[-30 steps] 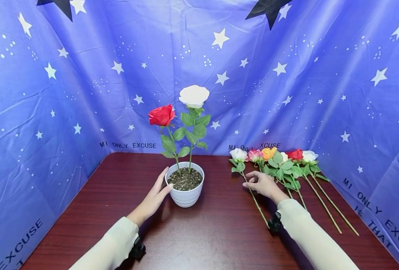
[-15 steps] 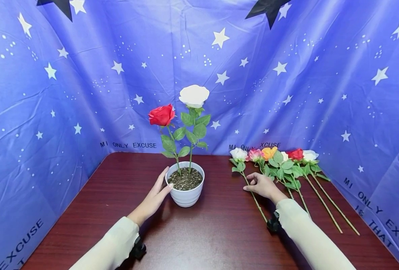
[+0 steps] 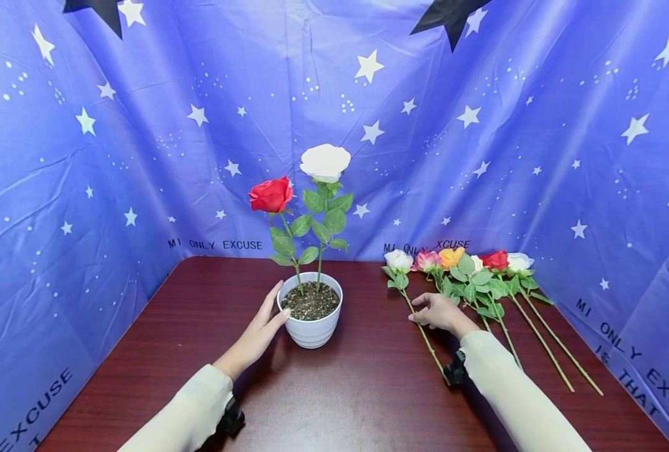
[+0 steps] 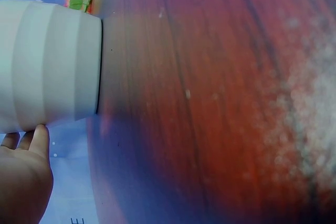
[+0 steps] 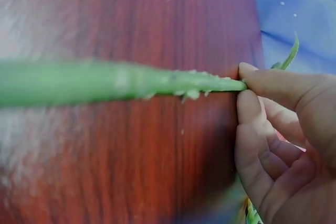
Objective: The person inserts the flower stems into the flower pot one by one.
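In the head view my left hand (image 3: 257, 329) rests against the left side of a white ribbed flowerpot (image 3: 313, 331), thumb near its rim. The left wrist view shows its fairly straight fingers touching the wall of the pot (image 4: 58, 66). Rising from the soil (image 3: 310, 302) are a red rose (image 3: 271, 194) and a taller white rose (image 3: 325, 163). To the right, my right hand (image 3: 443, 312) pinches the stem of another white rose (image 3: 399, 260) low over the table. Between thumb and forefinger, the green stem (image 5: 173, 83) shows up close in the right wrist view.
More roses lie in a row at the back right: pink (image 3: 428, 260), orange (image 3: 451, 258), red (image 3: 495, 258) and white (image 3: 518, 262). Their leaves overlap and their stems point forward. A blue starry cloth (image 3: 311, 94) surrounds the dark red table (image 3: 210, 282).
My right thumb and fingers have come together on the stem, and the rose has shifted very slightly left. The left hand and flowerpot hold their place.
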`<state>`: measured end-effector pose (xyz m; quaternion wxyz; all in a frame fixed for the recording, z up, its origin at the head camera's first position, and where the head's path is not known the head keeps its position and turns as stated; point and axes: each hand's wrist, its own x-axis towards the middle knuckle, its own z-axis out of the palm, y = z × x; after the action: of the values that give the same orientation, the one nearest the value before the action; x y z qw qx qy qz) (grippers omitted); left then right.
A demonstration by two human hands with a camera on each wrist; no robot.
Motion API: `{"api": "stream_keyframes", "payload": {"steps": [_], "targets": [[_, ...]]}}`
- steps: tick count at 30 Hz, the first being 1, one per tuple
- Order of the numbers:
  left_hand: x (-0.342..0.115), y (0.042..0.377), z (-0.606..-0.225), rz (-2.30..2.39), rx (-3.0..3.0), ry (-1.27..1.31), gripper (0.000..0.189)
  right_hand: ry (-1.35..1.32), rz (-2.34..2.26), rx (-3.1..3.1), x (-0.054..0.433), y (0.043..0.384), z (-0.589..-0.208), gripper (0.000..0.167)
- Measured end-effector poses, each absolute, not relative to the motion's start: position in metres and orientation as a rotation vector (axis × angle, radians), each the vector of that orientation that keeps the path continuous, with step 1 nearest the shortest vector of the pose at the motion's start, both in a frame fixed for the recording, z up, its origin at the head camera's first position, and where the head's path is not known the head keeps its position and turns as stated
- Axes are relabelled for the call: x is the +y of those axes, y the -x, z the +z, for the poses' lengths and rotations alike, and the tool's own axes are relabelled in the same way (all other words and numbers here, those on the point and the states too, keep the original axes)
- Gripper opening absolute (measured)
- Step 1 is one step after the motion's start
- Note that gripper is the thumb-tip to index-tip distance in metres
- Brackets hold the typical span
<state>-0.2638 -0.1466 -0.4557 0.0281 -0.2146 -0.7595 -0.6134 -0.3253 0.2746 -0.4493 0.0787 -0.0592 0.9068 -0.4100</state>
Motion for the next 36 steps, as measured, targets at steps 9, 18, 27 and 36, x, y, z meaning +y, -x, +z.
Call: {"api": "stream_keyframes", "payload": {"steps": [9,18,27,36], "targets": [[-0.1469,0.2638,-0.4556,-1.906,-2.332,0.677,0.068,0.203,-1.297,2.617,0.2778,0.3253,-0.4494,0.041],[-0.1466,0.2634,-0.4545,-1.918,-2.333,0.675,0.069,0.243,-1.264,2.631,0.2762,0.3235,-0.4482,0.037],[-0.1466,0.2643,-0.4556,-1.891,-2.35,0.668,0.068,0.233,-1.261,2.634,0.2745,0.3221,-0.4481,0.033],[-0.1473,0.2643,-0.4565,-1.909,-2.338,0.669,0.068,0.271,-1.342,2.569,0.277,0.3229,-0.4437,0.033]]}}
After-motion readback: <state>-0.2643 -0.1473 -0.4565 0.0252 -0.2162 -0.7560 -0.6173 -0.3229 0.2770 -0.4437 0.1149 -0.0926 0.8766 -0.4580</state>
